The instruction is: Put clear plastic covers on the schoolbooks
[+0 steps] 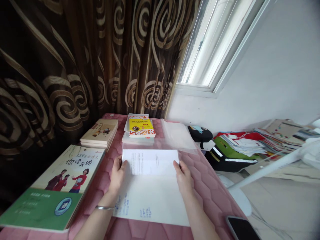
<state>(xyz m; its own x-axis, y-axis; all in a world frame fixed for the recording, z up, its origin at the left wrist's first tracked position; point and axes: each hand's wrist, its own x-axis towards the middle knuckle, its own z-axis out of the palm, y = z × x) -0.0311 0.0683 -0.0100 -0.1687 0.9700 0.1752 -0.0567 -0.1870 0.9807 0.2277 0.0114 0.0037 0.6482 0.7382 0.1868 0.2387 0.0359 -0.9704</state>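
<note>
A white paper sheet [155, 196] with printed lines across its far part and blue handwriting near its near edge lies before me over the pink quilted surface. A crease or edge crosses it below the print; I cannot tell if it is one sheet or more. My left hand [118, 173] pinches its left edge, thumb on top. At the opposite edge, my right hand [184, 176] grips the paper the same way. Just beyond it, a clear plastic sheet [162, 144] lies on the pink quilted surface [212, 200].
On the left lies a large green-and-white book [57, 186], with a stack of beige books [101, 131] behind it. A yellow book [141, 125] tops a pile at the back, beside clear plastic sleeves [178, 133]. A phone [242, 228] rests front right, near a white fan pole [265, 168].
</note>
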